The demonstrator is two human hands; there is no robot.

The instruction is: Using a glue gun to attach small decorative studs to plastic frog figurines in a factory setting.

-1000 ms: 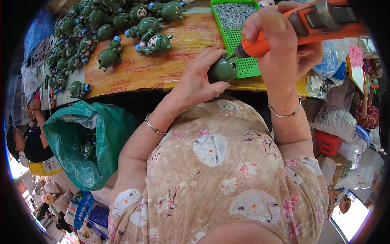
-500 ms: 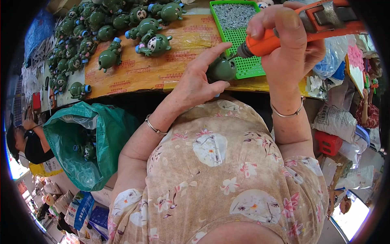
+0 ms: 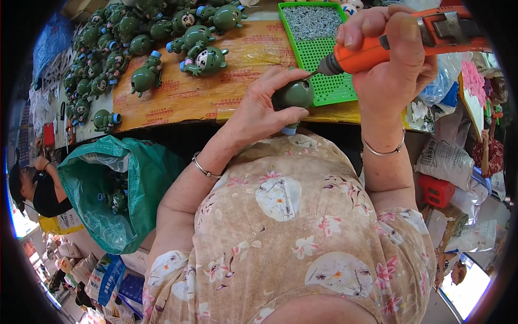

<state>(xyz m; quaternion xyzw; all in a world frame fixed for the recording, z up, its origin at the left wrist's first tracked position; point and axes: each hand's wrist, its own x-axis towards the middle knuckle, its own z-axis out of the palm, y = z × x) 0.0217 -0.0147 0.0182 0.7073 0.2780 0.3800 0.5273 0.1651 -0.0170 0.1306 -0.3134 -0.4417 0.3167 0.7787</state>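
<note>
My left hand [image 3: 264, 105] is closed around a dark green toy figure [image 3: 295, 95], its round smooth side turned up and a bit of blue showing below near my lap. In my right hand [image 3: 391, 65] is an orange power screwdriver [image 3: 361, 55], pointing left and down. Its thin bit reaches the upper right edge of the toy, beside a small dark hole; I cannot tell whether the bit sits in it. Just beyond lies a green perforated tray [image 3: 335, 89] with many small silvery screws [image 3: 313, 22] at its far end.
Many green toy figures [image 3: 116, 65] with blue caps are heaped at the table's far left. Several more lie on the brown-taped tabletop [image 3: 248, 48]. A green bag [image 3: 145, 200] holding figures stands open at left. Another person [image 3: 40, 186] is at far left; a red basket [image 3: 436, 190] stands at right.
The screwdriver and my right hand have shifted slightly right. The toy has tilted a little in my left hand, and more of its blue part shows below.
</note>
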